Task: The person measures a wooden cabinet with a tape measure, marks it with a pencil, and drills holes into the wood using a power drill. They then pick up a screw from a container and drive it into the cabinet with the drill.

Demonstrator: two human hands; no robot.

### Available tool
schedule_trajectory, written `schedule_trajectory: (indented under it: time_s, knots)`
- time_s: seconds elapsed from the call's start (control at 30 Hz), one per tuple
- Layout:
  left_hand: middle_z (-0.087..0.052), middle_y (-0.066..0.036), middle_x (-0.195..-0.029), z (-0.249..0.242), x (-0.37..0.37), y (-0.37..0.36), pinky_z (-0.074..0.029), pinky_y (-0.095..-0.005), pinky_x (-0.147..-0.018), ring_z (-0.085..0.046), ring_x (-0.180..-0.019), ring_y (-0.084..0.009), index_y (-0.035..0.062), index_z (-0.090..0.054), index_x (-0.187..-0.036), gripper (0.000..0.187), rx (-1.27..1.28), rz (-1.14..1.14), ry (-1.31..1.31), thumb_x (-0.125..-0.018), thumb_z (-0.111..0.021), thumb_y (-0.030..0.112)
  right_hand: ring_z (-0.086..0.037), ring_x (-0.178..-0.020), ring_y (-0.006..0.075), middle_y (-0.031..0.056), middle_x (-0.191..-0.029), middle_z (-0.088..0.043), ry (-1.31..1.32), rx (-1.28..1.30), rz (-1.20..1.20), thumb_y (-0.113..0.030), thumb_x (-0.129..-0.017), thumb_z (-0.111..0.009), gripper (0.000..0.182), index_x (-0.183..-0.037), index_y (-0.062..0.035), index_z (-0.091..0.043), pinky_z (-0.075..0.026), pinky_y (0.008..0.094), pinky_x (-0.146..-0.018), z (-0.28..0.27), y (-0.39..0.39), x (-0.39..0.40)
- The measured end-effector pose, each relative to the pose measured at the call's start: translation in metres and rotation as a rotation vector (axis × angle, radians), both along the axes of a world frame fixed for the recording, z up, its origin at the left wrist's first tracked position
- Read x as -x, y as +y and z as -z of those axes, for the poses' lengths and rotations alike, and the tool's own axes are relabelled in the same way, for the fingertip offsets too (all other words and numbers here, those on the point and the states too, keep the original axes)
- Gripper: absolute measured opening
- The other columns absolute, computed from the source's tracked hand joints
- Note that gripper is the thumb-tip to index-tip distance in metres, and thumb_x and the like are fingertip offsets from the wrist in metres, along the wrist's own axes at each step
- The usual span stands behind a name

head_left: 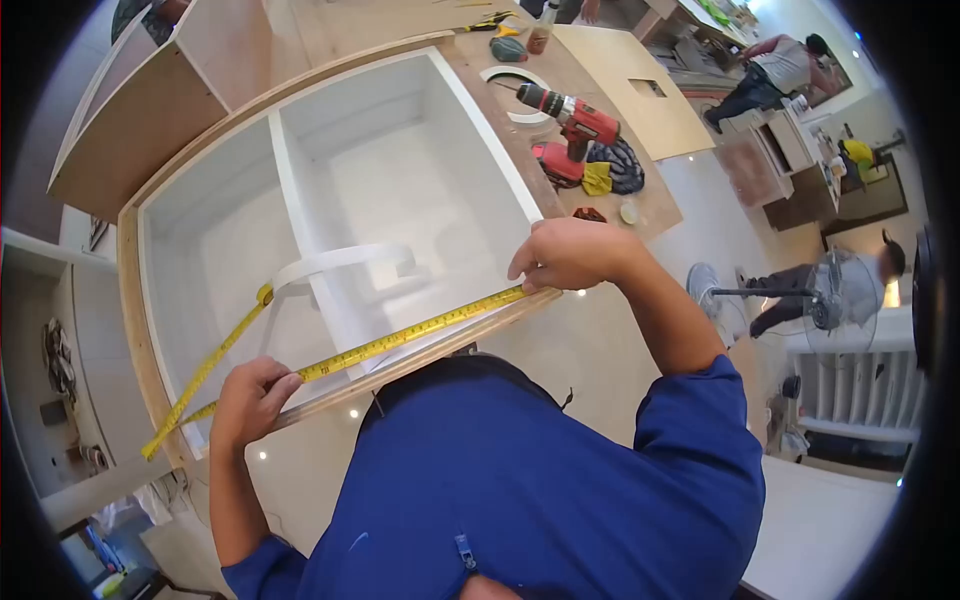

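Observation:
A yellow measuring tape (pixel 420 329) is stretched along the near edge of a white-lined wooden cabinet frame (pixel 485 140), which lies with its open side up. My left hand (pixel 250 398) pinches the tape near the frame's left corner. At the right corner, my right hand (pixel 578 252) is closed on the tape's other end, fingers against the frame edge. Beyond my left hand the tape bends back over the frame. Its loose length twists above the divider (pixel 285 180), where a curled white strip (pixel 340 260) seems to continue it.
Past the frame's right side, a red cordless drill (pixel 580 125) stands on a board beside a dark patterned bundle with yellow cloth (pixel 612 168), a roll of white strip (pixel 515 80) and a bottle (pixel 542 30). Two people (pixel 780 70) and a standing fan (pixel 840 305) are farther right.

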State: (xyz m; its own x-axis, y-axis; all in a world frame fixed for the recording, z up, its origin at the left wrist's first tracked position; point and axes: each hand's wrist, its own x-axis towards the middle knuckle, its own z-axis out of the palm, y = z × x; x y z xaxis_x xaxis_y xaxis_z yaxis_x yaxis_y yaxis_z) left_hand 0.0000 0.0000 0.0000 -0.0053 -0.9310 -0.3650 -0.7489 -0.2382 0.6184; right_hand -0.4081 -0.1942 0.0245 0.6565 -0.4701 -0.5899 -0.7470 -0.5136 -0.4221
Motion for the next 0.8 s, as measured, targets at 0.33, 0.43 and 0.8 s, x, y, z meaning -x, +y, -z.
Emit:
schedule_trajectory:
  time_s: [0.33, 0.43, 0.8]
  knots:
    - [-0.066, -0.016, -0.076, 0.011, -0.003, 0.016, -0.047, -0.0360, -0.066, -0.061, -0.069, -0.0266, -0.0036, -0.070, -0.088, 0.017, 0.111, -0.019, 0.042, -0.088, -0.070, 0.014, -0.067, -0.087, 0.0252, 0.0103, -0.089, -0.072, -0.087, 0.077, 0.100, -0.018, -0.088, -0.070, 0.015, -0.095, -0.0050, -0.074, -0.051, 0.0364, -0.079, -0.003, 0.002, 0.014]
    - [-0.065, -0.017, -0.075, 0.006, -0.012, 0.012, -0.047, -0.0358, -0.066, -0.060, -0.067, -0.0274, -0.0029, -0.070, -0.090, 0.017, 0.138, -0.075, 0.060, -0.089, -0.069, 0.014, -0.064, -0.085, 0.0154, 0.0074, -0.087, -0.069, -0.318, 0.056, 0.253, -0.009, -0.089, -0.070, 0.010, -0.095, -0.0012, -0.073, -0.049, 0.0295, -0.078, -0.024, -0.006, 0.018]
    - [-0.068, -0.020, -0.078, -0.002, -0.093, -0.129, -0.049, -0.0391, -0.069, -0.065, -0.072, -0.0318, -0.0012, -0.072, -0.093, 0.030, 0.393, -0.118, -0.201, -0.092, -0.065, 0.028, -0.061, -0.080, 0.0175, 0.0067, -0.083, -0.063, -0.651, 0.436, 0.343, -0.013, -0.082, -0.076, 0.024, -0.101, -0.0033, -0.064, -0.050, 0.0318, -0.074, 0.041, -0.133, -0.065]
